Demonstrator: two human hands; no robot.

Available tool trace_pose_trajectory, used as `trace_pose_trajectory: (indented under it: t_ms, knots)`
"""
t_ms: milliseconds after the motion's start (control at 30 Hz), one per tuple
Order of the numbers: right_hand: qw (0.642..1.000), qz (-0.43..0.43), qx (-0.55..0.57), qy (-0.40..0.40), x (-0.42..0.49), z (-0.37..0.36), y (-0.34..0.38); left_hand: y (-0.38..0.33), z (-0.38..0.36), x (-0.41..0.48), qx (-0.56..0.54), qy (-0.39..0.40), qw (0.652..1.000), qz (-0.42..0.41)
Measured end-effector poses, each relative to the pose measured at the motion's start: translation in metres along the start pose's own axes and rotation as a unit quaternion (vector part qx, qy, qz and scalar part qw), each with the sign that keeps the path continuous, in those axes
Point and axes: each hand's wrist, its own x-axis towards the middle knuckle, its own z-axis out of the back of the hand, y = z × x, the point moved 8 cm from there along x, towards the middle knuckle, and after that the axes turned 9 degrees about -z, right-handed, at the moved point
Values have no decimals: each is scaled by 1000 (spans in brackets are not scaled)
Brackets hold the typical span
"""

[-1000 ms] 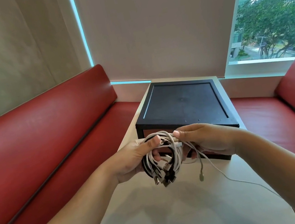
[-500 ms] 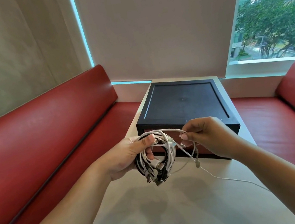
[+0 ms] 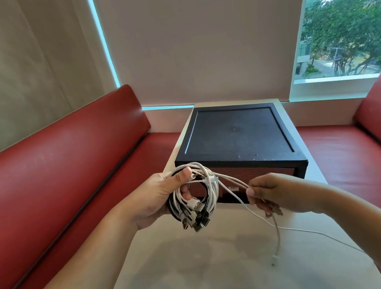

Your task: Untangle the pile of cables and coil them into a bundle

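We have drawn our right hand (image 3: 277, 192) off the coil (image 3: 194, 202), which it touched a second ago. It now sits before the right front corner of the black box (image 3: 233, 134), well apart from the coil. The white cable (image 3: 231, 180) it pinches has been pulled out into a taut line across the box's front face. The cable's plug (image 3: 273, 261) now hangs farther from the box. Our left hand (image 3: 153, 199) has carried the coil toward the box's left front corner.

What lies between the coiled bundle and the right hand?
In the head view, white cable strands stretch from the coiled bundle in the left hand to the right hand, which pinches them.
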Motion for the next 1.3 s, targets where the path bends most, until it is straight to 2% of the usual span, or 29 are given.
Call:
trace_pose_trajectory:
  t_ms: [100, 167, 300, 500, 733, 800, 900, 967, 1100, 1300]
  knots:
    - [998, 12, 34, 51, -2, -12, -7, 1, -1, 0, -3, -1, 1000, 0]
    - [993, 17, 104, 62, -4, -13, -8, 3, -1, 0, -2, -4, 1000, 2]
    - [973, 41, 225, -19, -10, 12, -4, 6, 2, -1, 2, -12, 1000, 10]
    - [989, 68, 114, -64, -16, 34, 12, 8, 3, -3, 18, -1, 1000, 15]
    - [984, 92, 144, -42, -13, 48, 9, 8, -2, -4, 45, 17, 999, 15]
    - [983, 101, 155, 5, -14, 45, 13, 8, -1, -3, 38, 5, 999, 12]
    - [970, 100, 172, 142, -23, 21, 19, 9, 2, 0, 22, -13, 1000, 6]
    - [969, 99, 154, 168, -27, 7, 20, 10, 1, 1, 12, -22, 1000, 6]
    - [957, 111, 240, 118, -23, 2, 17, 15, 7, 2, -32, -74, 997, 13]
    - [938, 130, 321, 28, -15, -9, 7, 23, 3, 2, -101, -102, 989, 22]
